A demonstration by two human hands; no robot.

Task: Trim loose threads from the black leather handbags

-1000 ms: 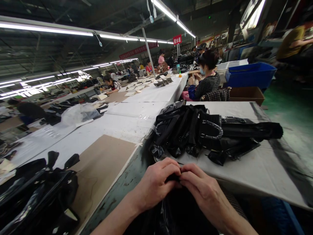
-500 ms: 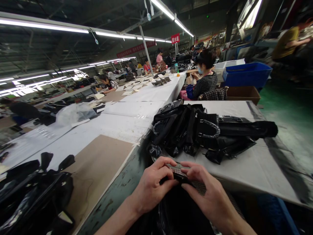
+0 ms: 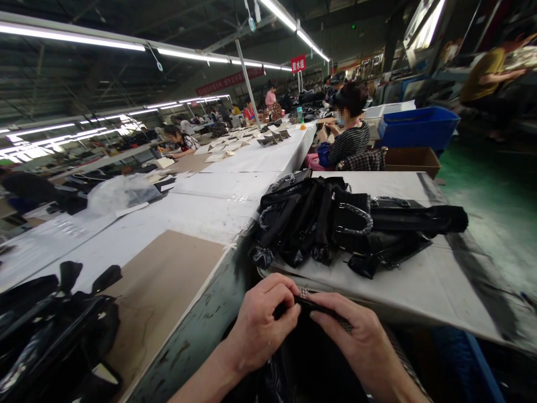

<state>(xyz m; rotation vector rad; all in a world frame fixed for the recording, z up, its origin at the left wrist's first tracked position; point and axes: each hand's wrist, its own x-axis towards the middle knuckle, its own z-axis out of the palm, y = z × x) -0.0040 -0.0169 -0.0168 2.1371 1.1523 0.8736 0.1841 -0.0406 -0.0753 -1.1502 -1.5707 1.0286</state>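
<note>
A black bag (image 3: 321, 366) hangs low in front of me, its upper edge pinched between both hands. A strip of checked fabric (image 3: 304, 293) shows along that edge. My left hand (image 3: 263, 320) is closed on the edge, thumb against curled fingers. Across from it, my right hand (image 3: 359, 331) grips the same edge between its thumb below and straighter fingers above. The lower part of the bag is dark and runs out of view. Just beyond the hands lies a pile of black handbags (image 3: 308, 221) with plastic-wrapped handles.
More black bags (image 3: 54, 336) lie at the left on brown board (image 3: 168, 274). The white worktable (image 3: 205, 207) runs away from me, with pale pieces on its far part. A seated person (image 3: 350, 131) works beyond the pile, near a blue bin (image 3: 419, 127) and a cardboard box (image 3: 413, 161).
Both hands have dropped slightly, and the right fingers have straightened and flattened along the edge. Less checked fabric shows between them. The whole view has shifted a little.
</note>
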